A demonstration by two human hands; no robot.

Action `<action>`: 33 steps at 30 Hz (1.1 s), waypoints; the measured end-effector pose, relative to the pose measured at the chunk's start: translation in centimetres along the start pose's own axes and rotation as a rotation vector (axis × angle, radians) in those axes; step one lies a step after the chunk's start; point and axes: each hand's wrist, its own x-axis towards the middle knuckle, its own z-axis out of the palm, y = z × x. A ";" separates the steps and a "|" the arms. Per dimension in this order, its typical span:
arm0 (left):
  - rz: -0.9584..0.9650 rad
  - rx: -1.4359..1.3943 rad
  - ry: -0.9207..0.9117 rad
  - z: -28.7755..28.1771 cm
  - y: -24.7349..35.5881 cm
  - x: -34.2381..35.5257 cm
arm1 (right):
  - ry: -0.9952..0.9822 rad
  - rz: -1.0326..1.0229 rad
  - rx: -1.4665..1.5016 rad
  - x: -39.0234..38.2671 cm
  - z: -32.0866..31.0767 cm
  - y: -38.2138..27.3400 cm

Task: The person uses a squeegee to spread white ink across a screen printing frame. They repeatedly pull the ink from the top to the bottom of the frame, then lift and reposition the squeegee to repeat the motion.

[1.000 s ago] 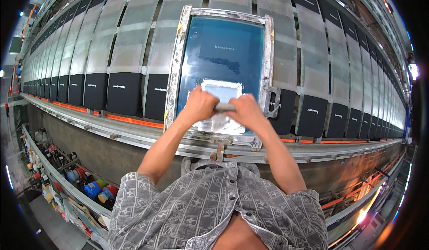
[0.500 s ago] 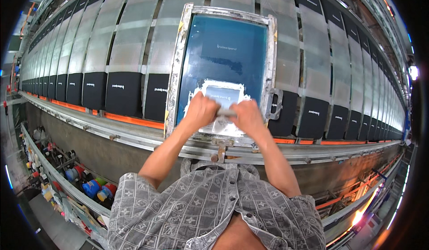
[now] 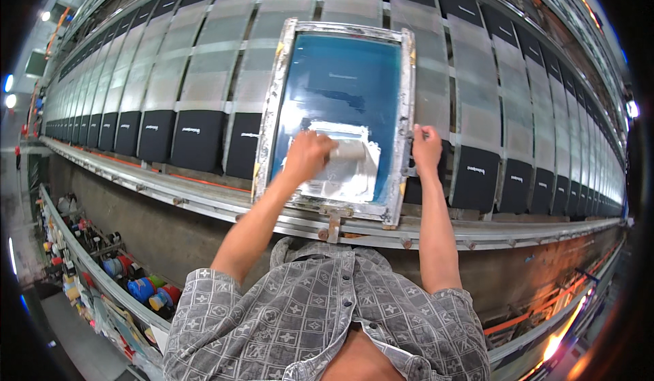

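Observation:
My left hand (image 3: pixel 310 155) is closed round the left end of a pale squeegee (image 3: pixel 351 151). The squeegee rests inside a screen-printing frame (image 3: pixel 407 74) with a blue mesh, over a patch of white ink (image 3: pixel 347 183) near the frame's near end. At the frame's right side, my right hand (image 3: pixel 427 151) has its fingers curled round the metal handle (image 3: pixel 411 164), which it mostly hides. A black fabric piece (image 3: pixel 436 170) shows partly beside that hand. What lies under the screen is mostly hidden.
Long grey boards with black fabric pieces (image 3: pixel 197 139) at both ends stretch left and right. A metal rail (image 3: pixel 163 182) runs along the near edge, with a stop bracket (image 3: pixel 334 226) at the frame. Behind the rail, lower left, is a shelf of colourful containers (image 3: pixel 143 288).
My right hand has let go of the squeegee and moved right to the frame's handle. My left hand stays on the squeegee. The view has shifted slightly.

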 end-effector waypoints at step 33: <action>-0.158 0.042 -0.431 -11.5 -19.5 -1.0 | -0.813 -0.335 0.138 -8.1 12.8 -23.7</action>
